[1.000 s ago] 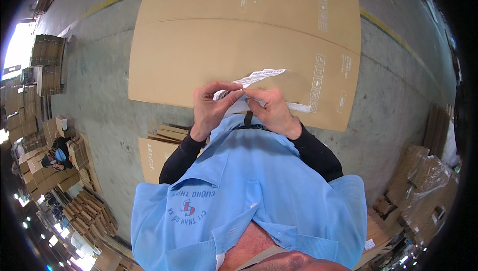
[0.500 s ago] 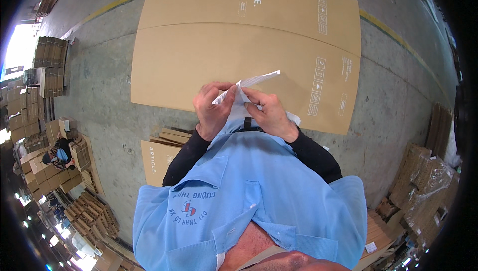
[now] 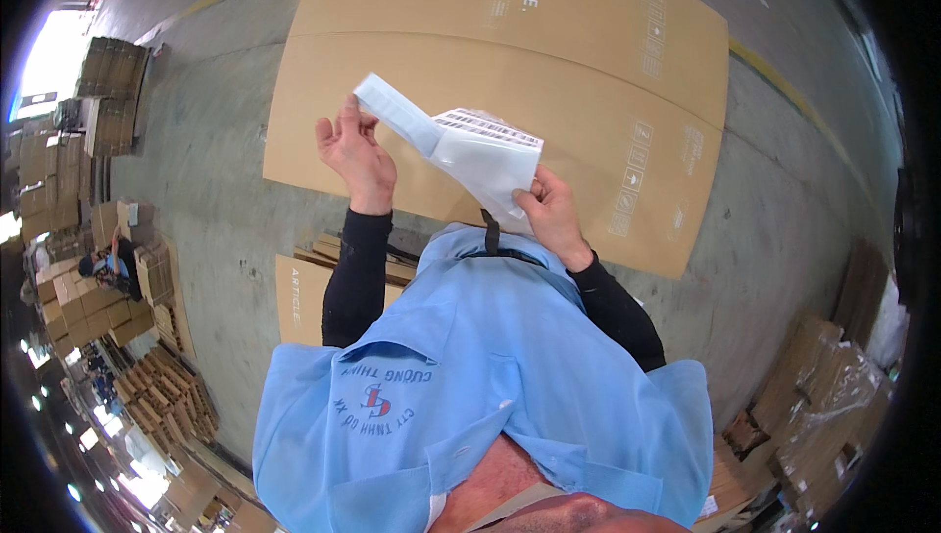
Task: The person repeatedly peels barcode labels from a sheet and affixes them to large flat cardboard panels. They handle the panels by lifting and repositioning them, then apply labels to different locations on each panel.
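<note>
A white sheet of barcode labels hangs over a large brown cardboard carton in front of me. My right hand is closed on its lower right edge, thumb on top. From the sheet's left side a narrow pale label strip stretches up and to the left, still joined at its lower end. At the strip's far tip, the fingertips of my left hand pinch it, the other fingers loosely curled. Rows of dark bars show along the sheet's upper edge.
Smaller flat cardboard pieces lie by my left elbow. At the left stand stacked cartons, wooden pallets and a person among boxes. Plastic-wrapped cardboard is at the right, on the concrete floor.
My hands were close together at the sheet's middle. Now the left has drawn away up and left with the strip, and the right has shifted slightly right, spreading the sheet out.
</note>
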A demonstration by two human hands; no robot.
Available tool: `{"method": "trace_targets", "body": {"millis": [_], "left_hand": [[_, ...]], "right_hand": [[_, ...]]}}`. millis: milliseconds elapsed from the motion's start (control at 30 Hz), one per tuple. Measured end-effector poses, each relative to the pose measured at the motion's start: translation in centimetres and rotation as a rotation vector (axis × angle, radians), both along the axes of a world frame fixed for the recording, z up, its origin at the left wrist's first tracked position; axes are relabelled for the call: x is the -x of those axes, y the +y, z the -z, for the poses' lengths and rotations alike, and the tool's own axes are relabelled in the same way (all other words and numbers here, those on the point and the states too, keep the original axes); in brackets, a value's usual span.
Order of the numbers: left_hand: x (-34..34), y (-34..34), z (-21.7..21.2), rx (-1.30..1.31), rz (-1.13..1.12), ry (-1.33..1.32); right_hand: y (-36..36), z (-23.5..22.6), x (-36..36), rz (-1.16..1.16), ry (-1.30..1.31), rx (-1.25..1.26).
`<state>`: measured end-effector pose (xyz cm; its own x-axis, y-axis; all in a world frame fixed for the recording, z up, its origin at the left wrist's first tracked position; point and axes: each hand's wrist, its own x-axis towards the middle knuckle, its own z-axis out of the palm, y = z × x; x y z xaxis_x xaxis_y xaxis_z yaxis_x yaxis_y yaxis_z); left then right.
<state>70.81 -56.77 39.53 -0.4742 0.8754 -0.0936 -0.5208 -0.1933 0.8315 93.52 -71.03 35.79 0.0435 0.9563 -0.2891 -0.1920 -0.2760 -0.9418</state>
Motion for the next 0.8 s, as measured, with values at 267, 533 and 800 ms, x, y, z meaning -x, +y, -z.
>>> {"method": "trace_targets", "body": {"millis": [267,533,800], "left_hand": [[2.0,1.3,-4.2,-0.193,-0.324,0.540],[-5.1,-5.9,-1.1,-0.889,0.135,1.399],[-7.7,-10.7,4.0,-0.851,0.520,1.369]], "right_hand": [[0.5,7.3,-2.6,0.115,-0.022,0.007],[1.2,-1.0,-4.8,-0.103,0.480,0.273],[1.1,-0.7,-4.9,-0.127,0.375,0.378]]}}
